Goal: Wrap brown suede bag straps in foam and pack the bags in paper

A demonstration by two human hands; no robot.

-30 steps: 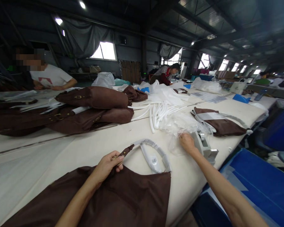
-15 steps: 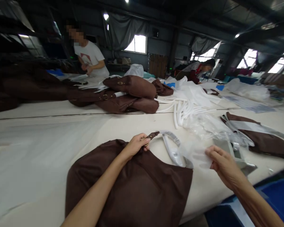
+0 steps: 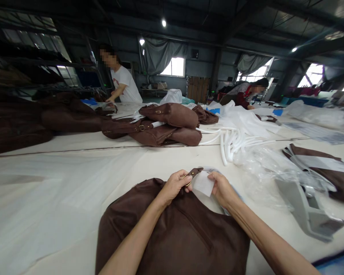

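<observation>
A dark brown leather bag (image 3: 177, 233) lies on the table right in front of me. My left hand (image 3: 179, 185) is closed on the bag's strap end (image 3: 195, 172), near a gold metal ring (image 3: 188, 180). In my right hand (image 3: 221, 188) a small translucent white sheet (image 3: 204, 183) is pinched between thumb and fingers, beside the strap end. Behind that hand the strap curves on in a clear wrapping, partly hidden by my right wrist.
Several brown bags (image 3: 172, 124) lie piled across the table, with white cords (image 3: 232, 141) beside them. To the right are crumpled clear plastic (image 3: 258, 172), a grey tape dispenser (image 3: 306, 210) and another brown bag (image 3: 318, 164). Two people (image 3: 126, 82) stand beyond the table.
My right hand has moved left from near the dispenser, bringing the thin sheet up to the strap end. My left hand keeps its grip on the strap. The view has shifted slightly.
</observation>
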